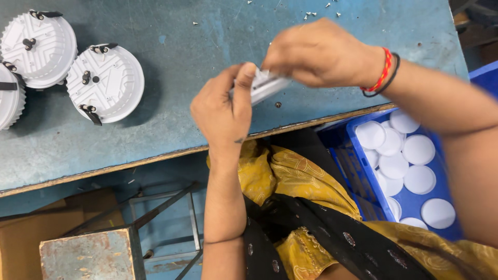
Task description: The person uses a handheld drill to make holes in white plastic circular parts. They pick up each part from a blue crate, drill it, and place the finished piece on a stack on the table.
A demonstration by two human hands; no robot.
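- Being held over the near edge of the bench, just past frame centre: a small white plastic part [264, 85], mostly hidden by both hands.
- Pinching its left end: left hand [224, 111], thumb and forefinger closed narrowly on the part, wrist pointing toward 6 o'clock.
- Covering its right end from 1 o'clock: right hand [319, 54], fingers curled down onto the part, exact grip hidden; red and black wrist bands [384, 72] sitting at 3 o'clock of that hand.
- Lying under the hands: a worn blue-green bench top [171, 119], scratched and dusty, its front lip running from 8 o'clock to 3 o'clock.
- Resting at 10 o'clock: round white ribbed housings [105, 83] with black clips, three showing, touching or nearly touching one another.
- Scattered at 12 o'clock: tiny loose screws [310, 14]; one dark screw [278, 105] lying just below the part.
- Sitting at 4 o'clock, below bench level: a blue crate [358, 176] holding white round discs [419, 179].
- Showing at 7 o'clock on the floor: a rusty metal stool [85, 254] and cardboard [21, 238].
- Draping at 6 o'clock: yellow and black patterned clothing [306, 207].
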